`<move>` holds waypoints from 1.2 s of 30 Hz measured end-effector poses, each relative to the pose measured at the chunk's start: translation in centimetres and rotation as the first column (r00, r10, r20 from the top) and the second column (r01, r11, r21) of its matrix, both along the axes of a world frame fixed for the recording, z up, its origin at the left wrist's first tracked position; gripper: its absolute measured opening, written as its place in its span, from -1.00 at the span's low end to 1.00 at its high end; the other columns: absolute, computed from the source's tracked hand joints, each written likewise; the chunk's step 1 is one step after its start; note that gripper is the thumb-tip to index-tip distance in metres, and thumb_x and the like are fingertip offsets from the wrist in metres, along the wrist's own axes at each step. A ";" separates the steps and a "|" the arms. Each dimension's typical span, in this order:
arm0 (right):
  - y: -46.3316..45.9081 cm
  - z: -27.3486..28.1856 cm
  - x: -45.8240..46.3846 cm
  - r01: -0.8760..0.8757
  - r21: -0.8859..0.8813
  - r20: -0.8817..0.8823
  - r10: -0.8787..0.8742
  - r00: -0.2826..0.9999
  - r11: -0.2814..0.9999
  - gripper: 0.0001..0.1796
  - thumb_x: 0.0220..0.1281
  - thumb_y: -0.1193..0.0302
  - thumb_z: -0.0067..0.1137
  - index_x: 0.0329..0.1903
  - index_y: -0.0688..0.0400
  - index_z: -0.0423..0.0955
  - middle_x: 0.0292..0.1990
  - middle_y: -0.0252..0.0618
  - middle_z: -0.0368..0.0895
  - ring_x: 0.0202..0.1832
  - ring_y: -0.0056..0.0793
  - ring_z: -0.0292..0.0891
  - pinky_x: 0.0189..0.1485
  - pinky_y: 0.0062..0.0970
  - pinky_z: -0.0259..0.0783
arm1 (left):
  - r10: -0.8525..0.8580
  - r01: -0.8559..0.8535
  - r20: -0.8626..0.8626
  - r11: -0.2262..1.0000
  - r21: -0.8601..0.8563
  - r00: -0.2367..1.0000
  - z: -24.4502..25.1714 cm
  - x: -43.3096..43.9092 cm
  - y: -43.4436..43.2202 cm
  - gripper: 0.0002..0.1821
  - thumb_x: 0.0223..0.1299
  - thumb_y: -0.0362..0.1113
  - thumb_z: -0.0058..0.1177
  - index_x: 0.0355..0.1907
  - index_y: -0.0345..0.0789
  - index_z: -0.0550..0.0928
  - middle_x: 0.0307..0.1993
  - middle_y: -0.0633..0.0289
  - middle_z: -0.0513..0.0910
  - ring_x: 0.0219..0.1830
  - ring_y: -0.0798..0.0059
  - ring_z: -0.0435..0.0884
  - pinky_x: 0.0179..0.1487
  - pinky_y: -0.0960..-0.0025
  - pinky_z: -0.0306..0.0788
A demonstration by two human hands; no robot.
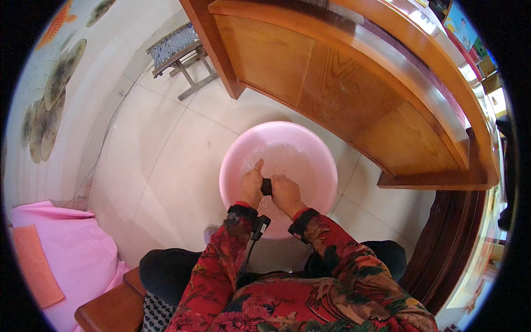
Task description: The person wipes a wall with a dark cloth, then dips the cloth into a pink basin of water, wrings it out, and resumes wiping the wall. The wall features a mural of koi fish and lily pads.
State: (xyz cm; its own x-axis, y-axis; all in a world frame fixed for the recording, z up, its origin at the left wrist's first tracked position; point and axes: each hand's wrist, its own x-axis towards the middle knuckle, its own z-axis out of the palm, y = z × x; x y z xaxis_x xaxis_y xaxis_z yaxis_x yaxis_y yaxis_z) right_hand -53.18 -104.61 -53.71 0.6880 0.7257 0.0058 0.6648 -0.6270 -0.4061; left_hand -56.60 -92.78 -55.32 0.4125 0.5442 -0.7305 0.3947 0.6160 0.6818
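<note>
A pink plastic basin (325,166) with water in it stands on the floor before me. Over the water, a small black piece, perhaps cloth (266,186), shows between my two hands. My left hand (251,186) grips its left side, with the thumb pointing away from me. Against its right side, my right hand (286,193) is closed in a fist. The fingers hide the rest of the black piece, so its full shape cannot be told. Dark cuffs with a black strapped device (260,227) sit at my wrists.
A wooden bed frame or bench panel (315,70) rises just beyond the basin. A small folding stool (182,54) stands at the far left by the wall. Pink cloth (70,249) with an orange cloth (37,265) lies at left, near a wooden seat edge (110,307).
</note>
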 end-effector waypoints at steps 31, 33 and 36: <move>0.5 0.7 3.8 -0.099 -0.123 -0.560 0.014 0.829 0.987 -0.59 0.09 0.15 0.11 -0.09 0.16 0.53 -0.18 0.10 0.62 -0.13 0.13 0.55 -0.10 -0.06 0.47 | -0.689 0.733 -0.289 0.526 0.432 0.665 -1.4 0.6 0.8 -0.49 0.23 0.06 0.01 -0.32 -0.47 0.61 -0.43 -0.13 0.65 -0.38 0.01 0.65 -0.22 0.01 0.46; 0.4 1.4 3.1 0.054 -0.136 -0.500 -0.116 0.858 0.989 -0.40 0.05 0.18 0.23 0.07 0.26 0.31 -0.22 0.21 0.59 -0.14 0.15 0.55 -0.09 -0.01 0.45 | -0.601 0.706 -0.403 0.435 0.559 0.690 -2.6 0.6 1.1 -0.55 0.24 -0.05 -0.07 -0.43 -0.45 0.64 -0.38 -0.27 0.61 -0.31 -0.17 0.62 -0.17 0.01 0.48; 0.0 1.6 1.8 -0.061 -0.048 -0.050 0.059 0.997 0.997 -0.47 -0.07 0.42 0.29 0.01 0.24 0.34 -0.04 0.06 0.46 0.03 0.06 0.40 0.03 -0.09 0.35 | -0.667 0.767 -0.542 0.069 0.638 0.510 -4.8 0.3 2.0 -0.71 0.11 -0.19 0.05 -0.24 -0.37 0.62 -0.29 -0.14 0.64 -0.20 -0.09 0.62 -0.12 0.04 0.49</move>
